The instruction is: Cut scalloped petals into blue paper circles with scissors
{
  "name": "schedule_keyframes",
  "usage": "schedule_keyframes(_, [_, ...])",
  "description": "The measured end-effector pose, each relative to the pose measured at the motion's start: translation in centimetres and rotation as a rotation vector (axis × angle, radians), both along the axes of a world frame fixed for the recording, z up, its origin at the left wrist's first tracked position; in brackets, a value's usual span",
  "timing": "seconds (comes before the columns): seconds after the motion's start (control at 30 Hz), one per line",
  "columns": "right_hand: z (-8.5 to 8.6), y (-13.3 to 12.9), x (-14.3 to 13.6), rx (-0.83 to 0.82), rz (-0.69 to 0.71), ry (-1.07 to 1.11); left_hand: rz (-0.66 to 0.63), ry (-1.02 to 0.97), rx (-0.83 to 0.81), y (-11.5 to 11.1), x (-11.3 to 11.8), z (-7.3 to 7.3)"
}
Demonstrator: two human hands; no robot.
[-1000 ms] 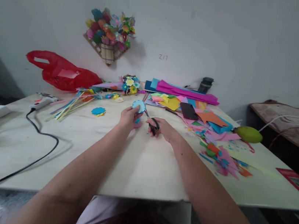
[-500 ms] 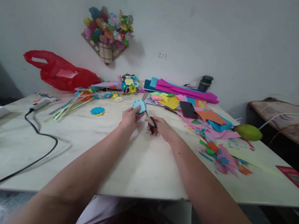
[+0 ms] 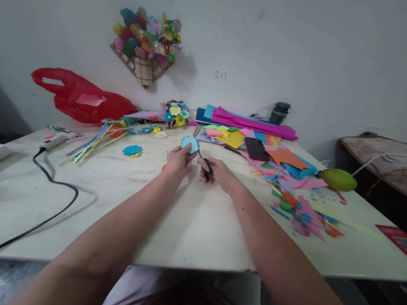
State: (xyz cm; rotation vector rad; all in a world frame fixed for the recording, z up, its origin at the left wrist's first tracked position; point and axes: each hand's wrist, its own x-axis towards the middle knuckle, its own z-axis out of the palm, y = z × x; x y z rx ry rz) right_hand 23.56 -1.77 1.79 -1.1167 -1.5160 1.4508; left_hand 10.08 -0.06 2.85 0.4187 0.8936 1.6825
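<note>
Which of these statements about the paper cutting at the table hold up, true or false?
1. The left hand holds a light blue paper piece. True.
2. The right hand holds a glue stick. False: it grips black-handled scissors, blades pointing at the blue paper.
3. A dark phone lies among the coloured paper sheets on the table. True.
4. The red plastic bag lies at the table's right end. False: it is at the far left, by the wall.
5. A green fruit rests near the table's right edge. True.
</note>
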Motion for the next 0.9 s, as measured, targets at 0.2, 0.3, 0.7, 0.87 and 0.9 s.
schedule_keyframes(0.2, [0.01, 0.06, -0.15, 0.002, -0.008, -0.012, 0.015, 0.006, -0.025, 0.13, 0.03, -0.09])
schedule_keyframes(0.3, [0.02, 0.07, -0.17, 0.003, -0.007, -0.015, 0.011, 0.016, -0.021, 0.19, 0.0, -0.21])
schedule_keyframes(0.7, [-0.02, -0.03, -0.31, 0.025, -0.019, -0.025, 0.004, 0.034, -0.048, 0.01, -0.03, -0.14])
schedule_keyframes(0.87, [-0.24, 0.17, -0.28, 0.03, -0.011, -0.025, -0.007, 0.044, -0.048, -0.01, -0.1, -0.14])
schedule_keyframes(0.9, [-0.26, 0.2, -0.28, 0.03, -0.011, -0.027, -0.006, 0.047, -0.044, 0.01, -0.13, -0.16])
